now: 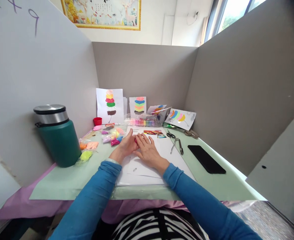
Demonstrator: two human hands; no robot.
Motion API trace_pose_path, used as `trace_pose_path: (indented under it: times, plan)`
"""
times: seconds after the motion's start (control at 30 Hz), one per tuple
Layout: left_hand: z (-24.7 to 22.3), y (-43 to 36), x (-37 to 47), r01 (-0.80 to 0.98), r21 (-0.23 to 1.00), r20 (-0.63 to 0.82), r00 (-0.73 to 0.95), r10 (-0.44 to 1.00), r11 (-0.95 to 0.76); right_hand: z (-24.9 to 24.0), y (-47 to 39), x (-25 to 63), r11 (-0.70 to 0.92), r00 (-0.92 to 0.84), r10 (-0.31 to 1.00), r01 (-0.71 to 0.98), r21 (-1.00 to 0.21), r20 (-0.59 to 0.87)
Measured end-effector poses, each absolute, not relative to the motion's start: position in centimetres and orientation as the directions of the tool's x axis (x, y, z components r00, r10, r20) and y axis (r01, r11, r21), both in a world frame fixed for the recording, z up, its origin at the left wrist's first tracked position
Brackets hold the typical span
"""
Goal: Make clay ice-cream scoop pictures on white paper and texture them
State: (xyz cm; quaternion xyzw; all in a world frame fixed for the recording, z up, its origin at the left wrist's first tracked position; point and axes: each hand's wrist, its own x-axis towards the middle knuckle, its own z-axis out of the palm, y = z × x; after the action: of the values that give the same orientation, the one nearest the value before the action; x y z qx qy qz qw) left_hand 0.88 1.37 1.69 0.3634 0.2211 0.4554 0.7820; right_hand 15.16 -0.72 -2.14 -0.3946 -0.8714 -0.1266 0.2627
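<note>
Above the white sheets, my left hand (pixel 129 143) is turned palm inward, and my right hand (pixel 148 151) lies across it with its fingers stretched out. Between the two palms a small bit of deep pink modelling clay (pixel 136 141) shows; most of it is covered by my fingers. Under the hands is white paper (pixel 147 174) with a small dark mark near its front. To the left of my left hand lie small bags of coloured clay (pixel 115 141), among them pink, purple, yellow and blue.
A green flask (pixel 59 143) stands at the left, near orange clay (pixel 90 145) and yellow-green clay (pixel 85 155). Scissors (pixel 171 134), metal tools (pixel 174 145) and a black phone (pixel 206 159) lie to the right. Clay pictures (pixel 110 106), a red cup (pixel 97 121) and grey partitions (pixel 144 70) stand behind.
</note>
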Motion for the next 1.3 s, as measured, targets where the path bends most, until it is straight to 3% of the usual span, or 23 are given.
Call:
trace_pose_path:
  times: [0.2,0.3,0.4,0.5,0.77,0.97,1.07,1.17,1.3]
  plan:
    - [1.0,1.7,0.8,-0.378,0.912,-0.033,0.324,0.945,0.161,-2.0,0.3,16.6,0.574,-0.441,0.756,0.802,-0.164,0.484]
    - [0.6,2.1,0.5,-0.071,0.997,0.022,0.063,0.998,-0.017,-1.8,1.1,17.9,0.41,-0.266,0.866,0.863,-0.297,0.422]
    - [0.3,2.7,0.0,0.37,0.925,0.132,-0.109,0.985,-0.082,-1.5,2.3,19.2,0.244,-0.165,0.95,0.921,-0.302,0.263]
    - [0.0,3.2,-0.4,0.553,0.832,0.14,-0.132,0.981,-0.044,-1.1,3.5,19.7,0.25,-0.204,0.956,0.942,-0.223,0.21]
    - [0.4,3.0,-0.9,0.663,0.748,0.096,-0.127,0.987,0.013,-1.1,3.5,19.4,0.38,-0.354,0.916,0.916,-0.125,0.192]
    - [0.9,2.6,-1.2,0.798,0.601,0.214,-0.219,0.952,0.048,-1.7,1.4,20.4,0.517,-0.483,0.84,0.85,-0.098,0.246]
    - [1.1,2.4,-1.2,0.787,0.61,0.148,-0.227,0.963,0.092,-1.8,0.9,20.7,0.563,-0.523,0.81,0.821,-0.1,0.266]
    - [1.2,2.3,-1.2,0.78,0.614,0.093,-0.22,0.971,0.118,-1.9,1.1,20.8,0.541,-0.485,0.823,0.828,-0.147,0.295]
    - [1.2,2.2,-1.0,0.81,0.586,0.197,-0.164,0.967,0.017,-1.9,1.7,20.8,0.435,-0.382,0.879,0.888,-0.15,0.286]
